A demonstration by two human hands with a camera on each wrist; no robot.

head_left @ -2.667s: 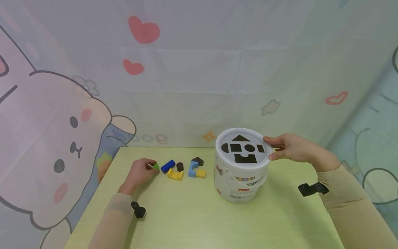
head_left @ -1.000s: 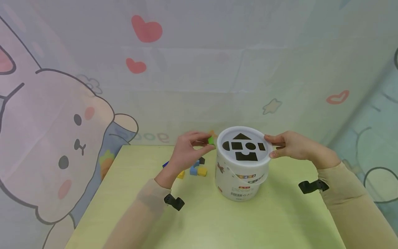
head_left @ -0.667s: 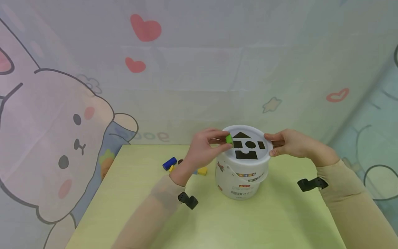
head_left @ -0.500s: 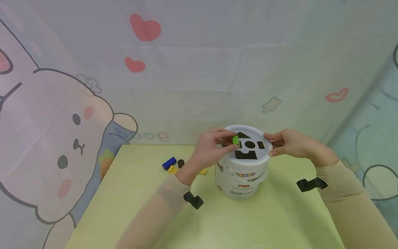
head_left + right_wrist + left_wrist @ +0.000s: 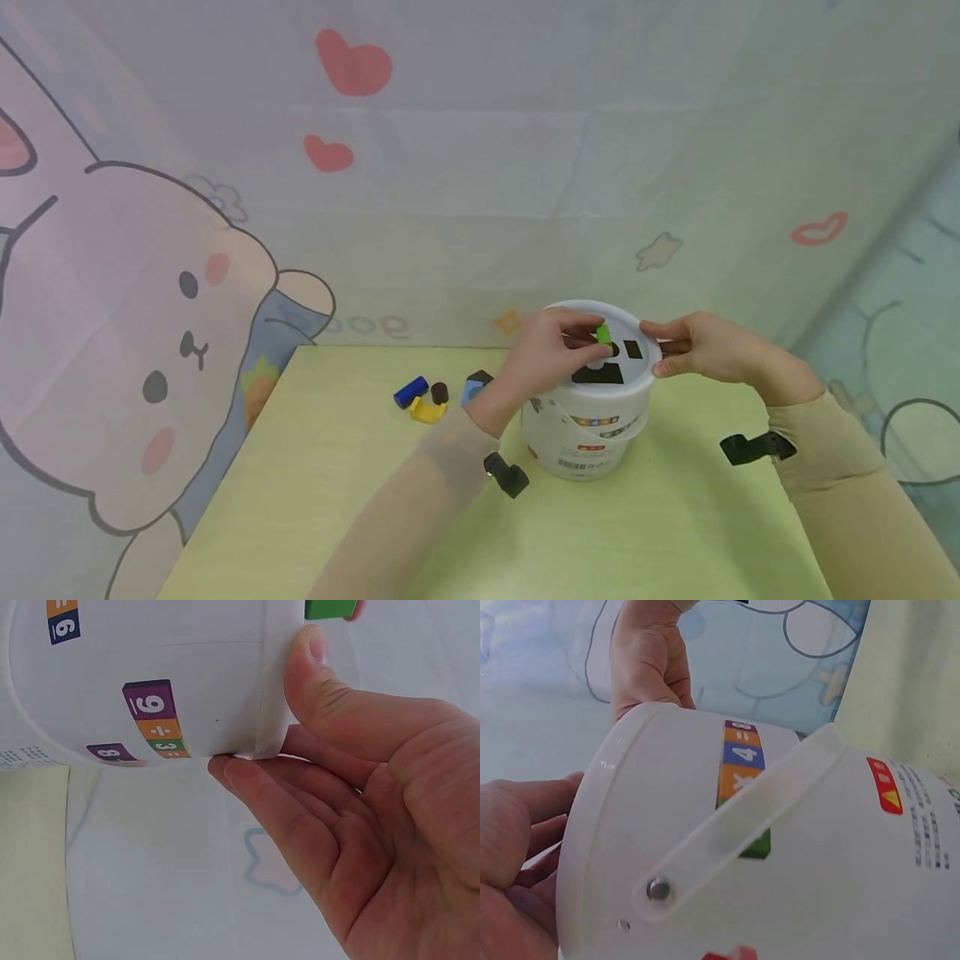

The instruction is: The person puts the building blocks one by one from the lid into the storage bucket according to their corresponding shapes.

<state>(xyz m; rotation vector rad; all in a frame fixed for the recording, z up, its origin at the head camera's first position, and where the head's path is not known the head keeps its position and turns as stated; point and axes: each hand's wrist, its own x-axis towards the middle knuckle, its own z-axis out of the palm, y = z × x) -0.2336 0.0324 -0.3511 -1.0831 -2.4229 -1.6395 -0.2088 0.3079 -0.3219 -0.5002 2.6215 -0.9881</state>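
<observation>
The person wears long beige sleeves reaching the wrists. The left sleeve looks fairly smooth, with a greyer patch close to its cuff; the right sleeve shows soft creases across the forearm (one fold runs nearly straight over it). Beyond the cuffs, the left hand and right hand are bare, and the right thumbnail is trimmed short. A small black left-wrist device sits at the cuff, blocky at its outer end, with tiny pale specks near the sleeve. The matching black right-wrist device has a bent, angular body.
</observation>
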